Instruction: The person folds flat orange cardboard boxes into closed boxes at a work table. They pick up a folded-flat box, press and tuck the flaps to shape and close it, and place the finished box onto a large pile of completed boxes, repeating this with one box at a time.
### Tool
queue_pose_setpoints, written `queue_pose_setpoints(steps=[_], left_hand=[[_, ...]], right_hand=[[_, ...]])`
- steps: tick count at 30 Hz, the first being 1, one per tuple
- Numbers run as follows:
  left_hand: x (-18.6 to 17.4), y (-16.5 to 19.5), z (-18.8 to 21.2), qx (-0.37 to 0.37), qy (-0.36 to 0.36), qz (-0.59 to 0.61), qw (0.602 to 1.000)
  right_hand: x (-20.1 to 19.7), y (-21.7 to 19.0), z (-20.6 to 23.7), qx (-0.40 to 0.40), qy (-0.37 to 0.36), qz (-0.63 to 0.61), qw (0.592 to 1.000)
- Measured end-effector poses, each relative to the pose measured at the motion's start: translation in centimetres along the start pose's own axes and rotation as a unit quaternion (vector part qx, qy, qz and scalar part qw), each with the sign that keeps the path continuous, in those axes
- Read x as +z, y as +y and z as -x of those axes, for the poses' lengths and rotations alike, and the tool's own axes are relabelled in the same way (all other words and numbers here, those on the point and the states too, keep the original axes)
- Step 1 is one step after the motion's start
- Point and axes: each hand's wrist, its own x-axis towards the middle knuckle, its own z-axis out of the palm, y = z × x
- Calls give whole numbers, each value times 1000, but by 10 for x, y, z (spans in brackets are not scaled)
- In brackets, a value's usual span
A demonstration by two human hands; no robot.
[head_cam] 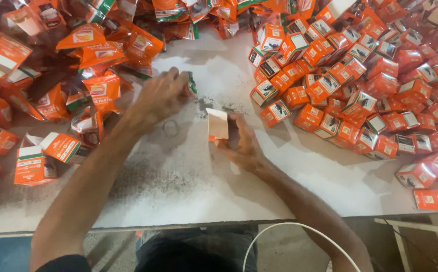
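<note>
Looking from the left edge of the tabletop (178, 186): a loose heap of orange plastic pouches (85, 55) and a few opened orange-and-white cartons (32, 163) covers the far left corner and left side. Left hand (161, 95) lies palm down past mid-tabletop, just beside the heap; fingers curled onto a small pouch with a green edge (192, 82). Whether that grip is fully closed on the pouch cannot be told, as the back of the hand hides the fingertips. Small clear ring-shaped item (171, 128) lies flat on the tabletop, just nearer than the left wrist, touching neither hand. Dark specks on the white surface between the hands. Right hand (241, 143), near the middle of the tabletop, holds a small orange-and-white box (218, 124) upright, thumb on one side and fingers behind, pale flap up. Grip narrow, closed on the box. Large pile of closed orange boxes (360, 85) fills the far right corner and runs down the right edge. White cable (289, 229) arcs below the near edge.
</note>
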Motion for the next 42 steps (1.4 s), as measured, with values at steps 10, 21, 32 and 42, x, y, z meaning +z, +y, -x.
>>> queue_pose_setpoints(steps=[10, 21, 32, 42], left_hand=[[-16, 92, 41, 93, 250, 155, 951], [8, 97, 42, 208, 134, 57, 967], [23, 112, 25, -117, 114, 286, 944], [50, 87, 4, -221, -18, 302, 927]], right_hand=[[-2, 1, -4, 95, 50, -12, 994], [-7, 6, -1, 62, 43, 18, 997], [-6, -3, -4, 44, 42, 66, 996], [-2, -9, -1, -26, 61, 43, 997]])
